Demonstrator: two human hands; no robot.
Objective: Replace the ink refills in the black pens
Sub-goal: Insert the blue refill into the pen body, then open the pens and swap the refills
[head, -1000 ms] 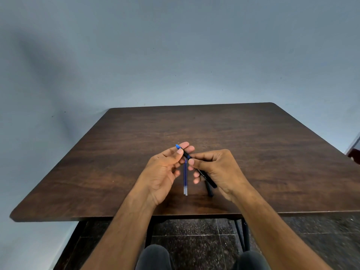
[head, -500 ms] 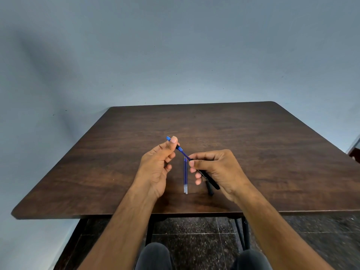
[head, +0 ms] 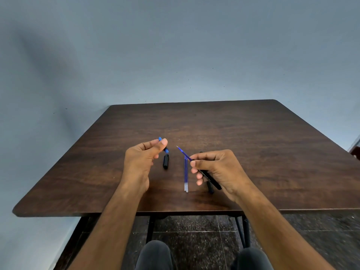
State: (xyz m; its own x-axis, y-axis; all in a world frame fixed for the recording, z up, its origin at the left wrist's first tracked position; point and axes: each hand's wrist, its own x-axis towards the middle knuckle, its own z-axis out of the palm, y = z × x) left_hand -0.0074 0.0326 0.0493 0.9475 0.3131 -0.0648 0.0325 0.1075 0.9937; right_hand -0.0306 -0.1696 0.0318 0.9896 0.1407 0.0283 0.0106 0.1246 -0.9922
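My right hand (head: 218, 170) grips a black pen barrel (head: 211, 180), and a blue ink refill (head: 184, 152) sticks out of its front end with the fine tip bare. My left hand (head: 143, 154) pinches the pen's blue tip section (head: 165, 149), now apart from the barrel. A black pen cap (head: 166, 161) lies on the table just right of my left hand. Two spare blue refills (head: 186, 176) lie side by side between my hands. Another dark pen (head: 210, 189) lies under my right hand, mostly hidden.
The dark wooden table (head: 253, 145) stands against a plain blue-grey wall. Its near edge runs just above my knees. A dark reddish object (head: 355, 151) shows at the far right edge.
My left hand has pulled the blue tip section off the barrel and moved left, baring the refill's tip. The black cap on the table is now uncovered.
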